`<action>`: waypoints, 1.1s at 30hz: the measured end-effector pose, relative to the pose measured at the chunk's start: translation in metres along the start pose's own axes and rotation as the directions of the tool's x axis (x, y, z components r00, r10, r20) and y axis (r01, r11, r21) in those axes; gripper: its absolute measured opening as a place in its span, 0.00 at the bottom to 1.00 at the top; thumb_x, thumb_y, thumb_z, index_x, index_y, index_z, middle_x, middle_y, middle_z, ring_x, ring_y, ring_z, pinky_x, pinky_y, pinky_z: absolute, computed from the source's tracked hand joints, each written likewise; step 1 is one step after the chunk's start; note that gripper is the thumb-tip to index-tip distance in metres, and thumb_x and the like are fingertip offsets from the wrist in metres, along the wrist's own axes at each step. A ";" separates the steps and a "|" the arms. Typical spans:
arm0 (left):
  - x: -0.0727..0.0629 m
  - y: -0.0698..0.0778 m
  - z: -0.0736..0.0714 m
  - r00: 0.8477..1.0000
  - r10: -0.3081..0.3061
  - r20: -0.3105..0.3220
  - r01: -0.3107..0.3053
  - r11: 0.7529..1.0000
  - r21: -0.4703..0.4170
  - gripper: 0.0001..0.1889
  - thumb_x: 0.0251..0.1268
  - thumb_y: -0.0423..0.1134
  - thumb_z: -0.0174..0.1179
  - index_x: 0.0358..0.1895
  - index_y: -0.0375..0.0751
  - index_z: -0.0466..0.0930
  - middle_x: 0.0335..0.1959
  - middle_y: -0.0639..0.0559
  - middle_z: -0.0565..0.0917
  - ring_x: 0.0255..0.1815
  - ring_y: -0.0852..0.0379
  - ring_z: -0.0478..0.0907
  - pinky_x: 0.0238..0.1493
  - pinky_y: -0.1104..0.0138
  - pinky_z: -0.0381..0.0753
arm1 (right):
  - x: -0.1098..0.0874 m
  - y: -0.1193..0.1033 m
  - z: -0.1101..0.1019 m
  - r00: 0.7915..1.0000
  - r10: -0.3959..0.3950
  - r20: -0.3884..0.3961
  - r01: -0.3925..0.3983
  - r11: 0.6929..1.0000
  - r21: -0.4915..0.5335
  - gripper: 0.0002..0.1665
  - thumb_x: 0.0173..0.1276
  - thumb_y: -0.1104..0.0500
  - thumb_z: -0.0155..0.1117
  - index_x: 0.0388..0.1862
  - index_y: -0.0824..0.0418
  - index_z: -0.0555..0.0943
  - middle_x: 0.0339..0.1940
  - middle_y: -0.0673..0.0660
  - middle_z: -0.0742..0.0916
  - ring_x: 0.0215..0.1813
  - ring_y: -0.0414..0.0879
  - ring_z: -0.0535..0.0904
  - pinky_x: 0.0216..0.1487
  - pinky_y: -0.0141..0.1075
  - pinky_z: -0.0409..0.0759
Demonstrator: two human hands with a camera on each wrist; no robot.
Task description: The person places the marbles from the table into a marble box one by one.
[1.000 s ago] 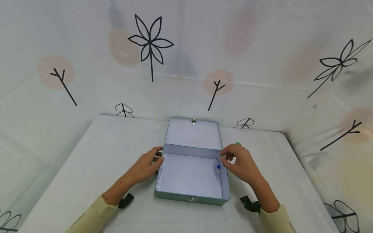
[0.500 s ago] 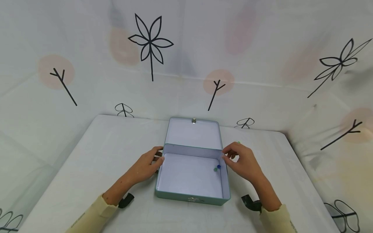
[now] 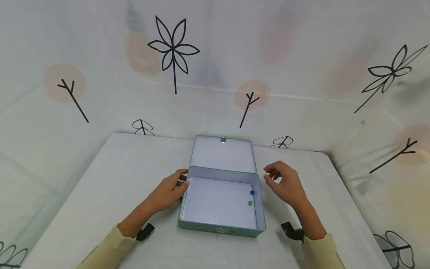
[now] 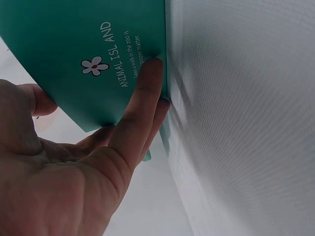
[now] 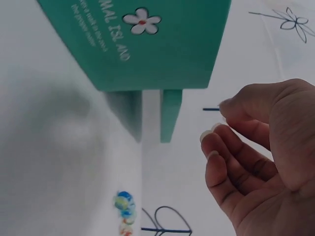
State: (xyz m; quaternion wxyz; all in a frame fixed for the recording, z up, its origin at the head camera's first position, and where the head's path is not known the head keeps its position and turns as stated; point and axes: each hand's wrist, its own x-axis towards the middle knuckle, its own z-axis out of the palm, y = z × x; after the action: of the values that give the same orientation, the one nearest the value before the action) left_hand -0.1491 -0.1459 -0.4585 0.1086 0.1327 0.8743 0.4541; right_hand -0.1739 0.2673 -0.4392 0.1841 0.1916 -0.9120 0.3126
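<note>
A green tin box [image 3: 216, 205] lies with its hinged lid [image 3: 221, 154] laid back. Inside, near its right wall, are a blue marble [image 3: 252, 192] and a green marble [image 3: 250, 203]. My left hand [image 3: 170, 191] rests against the box's left side. In the left wrist view its fairly straight fingers [image 4: 145, 93] press the printed side and the thumb touches the upper edge. To the right of the box, my right hand [image 3: 285, 183] is raised with loosely bent fingers; the right wrist view shows a gap between thumb and fingertips, with nothing held.
Several colourful marbles [image 5: 125, 204] lie on the table beyond the box's right side, hidden behind the right hand in the head view. A white cloth covers the table [image 3: 134, 164]. White curtains [image 3: 215, 74] with plant drawings hang around it.
My right hand let go of the green marble, which dropped into the box and rolled toward the front. The hand then drew back up and right. The left hand stayed put.
</note>
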 end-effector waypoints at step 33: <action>-0.001 -0.002 0.002 1.000 0.017 0.001 -0.017 1.000 0.006 0.29 0.87 0.48 0.50 0.82 0.41 0.60 0.72 0.42 0.77 0.70 0.43 0.79 0.68 0.48 0.81 | -0.010 0.072 0.014 0.973 0.226 0.053 -0.220 0.970 -0.103 0.10 0.64 0.72 0.73 0.45 0.67 0.88 0.45 0.63 0.87 0.36 0.50 0.81 0.33 0.36 0.77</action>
State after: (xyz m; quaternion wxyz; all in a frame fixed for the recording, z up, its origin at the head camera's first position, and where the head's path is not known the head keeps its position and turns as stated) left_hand -0.1483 -0.1458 -0.4610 0.1050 0.1406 0.8744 0.4524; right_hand -0.2015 0.3133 -0.4900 0.1274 0.0889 -0.9472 0.2805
